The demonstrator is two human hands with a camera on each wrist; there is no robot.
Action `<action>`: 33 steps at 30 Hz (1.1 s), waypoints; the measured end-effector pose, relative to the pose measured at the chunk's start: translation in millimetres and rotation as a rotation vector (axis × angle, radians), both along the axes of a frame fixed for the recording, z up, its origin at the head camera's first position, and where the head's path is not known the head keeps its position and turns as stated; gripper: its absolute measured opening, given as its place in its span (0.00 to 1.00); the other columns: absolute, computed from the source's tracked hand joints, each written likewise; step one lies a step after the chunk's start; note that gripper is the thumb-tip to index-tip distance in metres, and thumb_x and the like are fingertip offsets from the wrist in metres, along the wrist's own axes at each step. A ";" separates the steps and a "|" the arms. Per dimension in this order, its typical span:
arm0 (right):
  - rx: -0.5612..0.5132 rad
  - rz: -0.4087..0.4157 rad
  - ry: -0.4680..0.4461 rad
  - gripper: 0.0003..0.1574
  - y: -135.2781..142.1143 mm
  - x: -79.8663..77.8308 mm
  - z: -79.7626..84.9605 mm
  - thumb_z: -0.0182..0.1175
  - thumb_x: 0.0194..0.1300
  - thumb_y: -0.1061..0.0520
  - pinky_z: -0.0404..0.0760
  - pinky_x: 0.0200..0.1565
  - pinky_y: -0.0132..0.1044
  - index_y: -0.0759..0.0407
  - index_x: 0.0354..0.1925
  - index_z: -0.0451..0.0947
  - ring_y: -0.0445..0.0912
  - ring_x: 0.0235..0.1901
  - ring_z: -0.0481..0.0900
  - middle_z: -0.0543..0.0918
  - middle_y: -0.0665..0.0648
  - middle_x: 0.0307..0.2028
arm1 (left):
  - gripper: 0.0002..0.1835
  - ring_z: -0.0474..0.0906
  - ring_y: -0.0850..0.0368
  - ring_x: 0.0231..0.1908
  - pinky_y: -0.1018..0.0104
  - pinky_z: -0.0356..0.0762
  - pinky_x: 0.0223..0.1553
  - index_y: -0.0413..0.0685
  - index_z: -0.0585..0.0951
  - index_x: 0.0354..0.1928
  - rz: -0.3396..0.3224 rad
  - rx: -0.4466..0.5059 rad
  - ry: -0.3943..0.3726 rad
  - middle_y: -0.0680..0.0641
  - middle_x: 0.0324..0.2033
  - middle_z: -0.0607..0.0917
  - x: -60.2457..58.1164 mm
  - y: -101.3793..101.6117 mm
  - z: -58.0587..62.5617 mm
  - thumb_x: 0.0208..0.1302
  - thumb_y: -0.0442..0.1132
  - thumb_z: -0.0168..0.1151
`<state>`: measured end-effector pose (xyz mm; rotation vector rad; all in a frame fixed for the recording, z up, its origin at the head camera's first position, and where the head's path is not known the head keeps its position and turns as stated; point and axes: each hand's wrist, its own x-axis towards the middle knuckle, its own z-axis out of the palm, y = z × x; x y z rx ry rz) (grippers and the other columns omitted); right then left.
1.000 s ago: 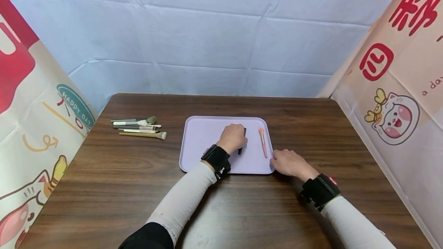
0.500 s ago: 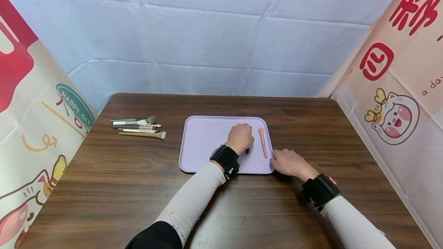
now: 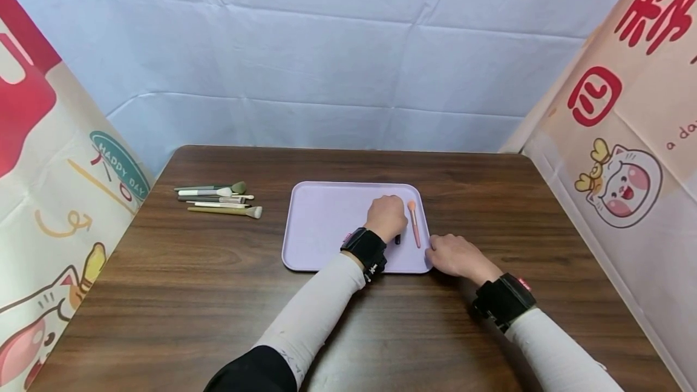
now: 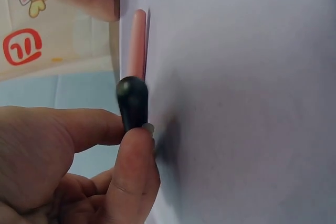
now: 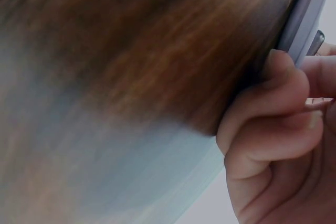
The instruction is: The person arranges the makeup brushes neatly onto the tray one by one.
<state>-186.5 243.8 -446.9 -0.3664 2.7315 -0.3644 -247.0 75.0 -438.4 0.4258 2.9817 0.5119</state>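
Note:
In the head view, my left hand (image 3: 386, 218) is low over the right half of a lilac tray (image 3: 316, 228). Its thumb and finger pinch a makeup brush with a black handle (image 4: 133, 102); the hand hides the brush's far end. Just right of it, a pink makeup brush (image 3: 415, 225) with an orange-pink head lies lengthwise on the tray. At the tray's near right corner, my right hand (image 3: 454, 256) grips the rim. The right wrist view shows that hand's curled fingers (image 5: 270, 124) against the outer side of the tray edge (image 5: 302, 24).
Several makeup brushes (image 3: 218, 199) with green, white and olive handles lie in a bunch left of the tray. Everything stands on a brown wooden table (image 3: 163, 295). A pale cloth (image 3: 327, 77) hangs behind, with printed sheets at both sides.
My left hand has slid right across the tray with the black brush, closer to the pink brush. The right hand and the tray have stayed in place.

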 end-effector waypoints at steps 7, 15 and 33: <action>-0.003 -0.017 -0.022 0.13 -0.2 0.7 0.0 0.51 0.71 0.56 0.67 0.25 0.37 0.58 0.30 0.74 0.46 0.21 0.71 0.72 0.53 0.21 | 0.11 0.78 0.58 0.28 0.65 0.78 0.33 0.49 0.82 0.24 -0.014 -0.042 -0.010 0.51 0.27 0.84 -3.0 5.3 -2.9 0.65 0.39 0.63; -0.004 -0.013 -0.027 0.13 -0.6 1.0 0.6 0.50 0.71 0.56 0.67 0.25 0.37 0.58 0.29 0.74 0.46 0.21 0.71 0.72 0.53 0.22 | 0.11 0.78 0.57 0.28 0.66 0.77 0.32 0.49 0.83 0.26 -0.013 -0.051 -0.006 0.51 0.27 0.84 -2.9 9.5 -0.4 0.67 0.40 0.62; 0.008 -0.013 -0.024 0.13 -1.3 0.8 0.3 0.51 0.71 0.56 0.67 0.25 0.38 0.59 0.30 0.76 0.46 0.21 0.71 0.73 0.54 0.22 | 0.18 0.81 0.57 0.30 0.65 0.79 0.34 0.52 0.75 0.18 0.031 -0.041 -0.004 0.51 0.27 0.84 -3.3 15.3 -3.5 0.69 0.42 0.60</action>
